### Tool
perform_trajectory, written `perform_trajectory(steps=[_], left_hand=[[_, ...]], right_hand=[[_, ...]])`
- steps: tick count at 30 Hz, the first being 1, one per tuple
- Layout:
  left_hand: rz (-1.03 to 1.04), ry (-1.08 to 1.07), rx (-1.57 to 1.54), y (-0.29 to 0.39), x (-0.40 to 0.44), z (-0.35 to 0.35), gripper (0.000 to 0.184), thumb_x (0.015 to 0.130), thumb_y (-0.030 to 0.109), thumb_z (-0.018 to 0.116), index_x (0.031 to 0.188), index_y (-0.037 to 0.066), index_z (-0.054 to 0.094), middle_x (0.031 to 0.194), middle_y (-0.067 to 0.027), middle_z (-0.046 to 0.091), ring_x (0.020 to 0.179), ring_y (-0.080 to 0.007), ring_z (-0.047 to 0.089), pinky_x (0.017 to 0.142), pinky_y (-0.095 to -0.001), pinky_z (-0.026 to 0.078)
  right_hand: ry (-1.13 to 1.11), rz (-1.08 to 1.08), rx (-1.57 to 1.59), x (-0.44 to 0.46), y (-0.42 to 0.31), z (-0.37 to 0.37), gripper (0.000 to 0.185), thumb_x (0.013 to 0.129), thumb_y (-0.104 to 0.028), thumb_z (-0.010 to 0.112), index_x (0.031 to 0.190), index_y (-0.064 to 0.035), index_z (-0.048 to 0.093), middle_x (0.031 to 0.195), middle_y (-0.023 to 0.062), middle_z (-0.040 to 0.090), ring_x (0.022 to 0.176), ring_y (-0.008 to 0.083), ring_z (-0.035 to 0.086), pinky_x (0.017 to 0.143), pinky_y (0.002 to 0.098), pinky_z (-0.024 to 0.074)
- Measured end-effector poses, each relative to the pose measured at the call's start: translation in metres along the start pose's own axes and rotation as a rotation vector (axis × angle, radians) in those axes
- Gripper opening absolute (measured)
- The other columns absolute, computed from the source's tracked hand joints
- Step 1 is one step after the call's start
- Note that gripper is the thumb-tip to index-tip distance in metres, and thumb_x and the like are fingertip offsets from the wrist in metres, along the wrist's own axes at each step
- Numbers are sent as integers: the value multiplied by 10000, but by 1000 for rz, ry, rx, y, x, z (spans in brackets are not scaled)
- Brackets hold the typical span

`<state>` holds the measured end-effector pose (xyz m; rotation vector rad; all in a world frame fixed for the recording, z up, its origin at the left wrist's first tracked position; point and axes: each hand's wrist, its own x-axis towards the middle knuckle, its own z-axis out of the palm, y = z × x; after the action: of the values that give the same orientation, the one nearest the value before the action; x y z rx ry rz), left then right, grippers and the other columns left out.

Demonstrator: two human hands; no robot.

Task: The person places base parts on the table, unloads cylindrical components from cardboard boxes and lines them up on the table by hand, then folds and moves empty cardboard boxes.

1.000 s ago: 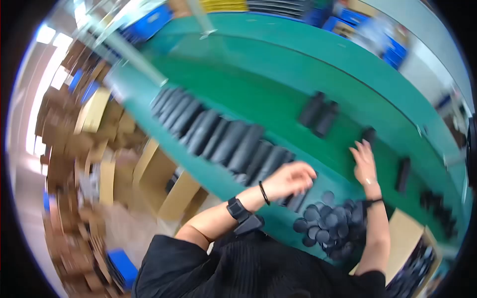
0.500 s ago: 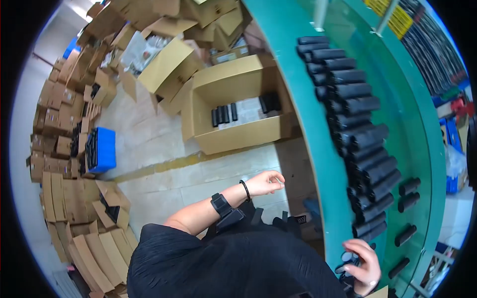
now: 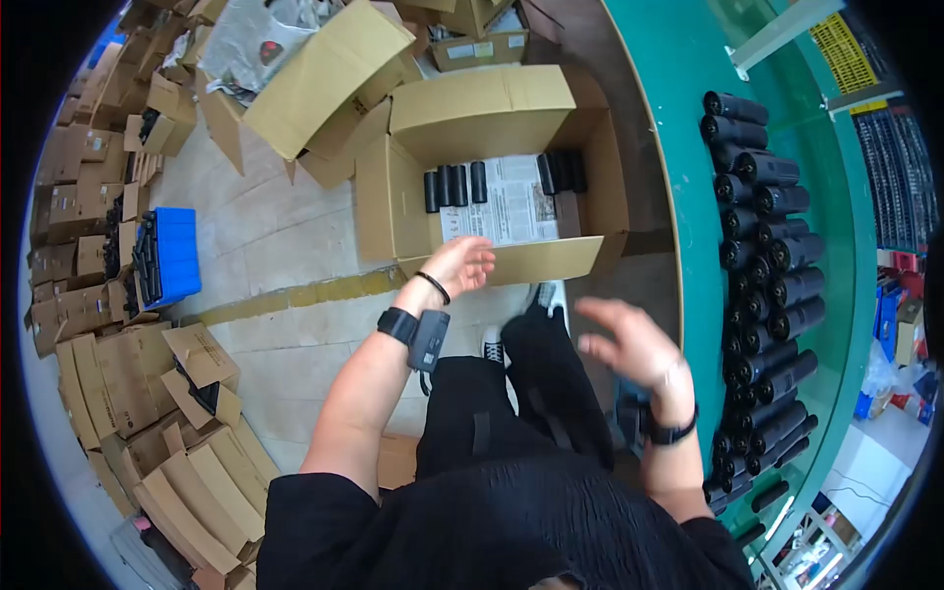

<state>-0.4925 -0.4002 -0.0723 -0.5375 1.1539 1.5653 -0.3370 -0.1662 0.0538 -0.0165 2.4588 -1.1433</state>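
Observation:
My left hand hovers by the near flap of an open cardboard box, its fingers loosely bent with nothing visible in them. To the right, between the box and the green bench, my right hand is open, thumb and fingers apart and slightly blurred. Inside the box, several black cylinders lie at the left and several more black cylinders at the right, on a printed paper sheet. A long pile of similar black cylinders covers part of the bench.
A blue crate with black parts stands on the floor at left. Flattened cartons and stacked boxes line that side. Another open carton sits behind the box. A white metal post rises from the bench.
My right hand has left the near end of the bench pile and moved left and forward. My left hand has moved up to the box's near flap. The camera view has turned.

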Motion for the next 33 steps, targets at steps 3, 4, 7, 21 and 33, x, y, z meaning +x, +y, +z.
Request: perform_trajectory(steps=[3,4,7,21,33], left_hand=[[3,50,-40,27,32,-10,184,846,224,489,961,87,529,802,-32,557,712,-138,546,579,-255,444],[8,69,-44,37,43,-12,178,843,220,493,956,86,527,800,-32,558,707,-137,547,576,-254,444],[-17,113,-27,75,95,-16,170,838,215,501,946,85,521,800,-33,555,697,-135,547,569,-254,445],[-238,152,107,41,468,-99,255,768,215,545,960,57,488,821,-65,517,714,-175,547,570,-285,469],[134,254,329,-65,668,-120,423,710,259,635,1021,-4,519,1000,-134,553,903,-233,546,683,-334,488]], right_hand=[[-12,356,-121,99,61,-17,376,757,-151,595,1102,-24,515,1028,186,567,971,307,538,832,347,429],[-32,407,-190,131,85,-19,360,757,-182,597,1073,-20,538,1008,187,574,955,306,547,825,348,434],[-172,533,-286,230,142,-32,336,754,-248,598,995,-14,584,965,186,589,921,304,565,804,349,445],[-168,854,-437,500,536,127,269,793,-181,471,937,-7,616,1019,208,569,987,314,542,814,370,433],[482,784,-145,547,638,174,599,682,-310,661,1161,-16,454,1104,202,521,1042,330,495,896,415,376]])
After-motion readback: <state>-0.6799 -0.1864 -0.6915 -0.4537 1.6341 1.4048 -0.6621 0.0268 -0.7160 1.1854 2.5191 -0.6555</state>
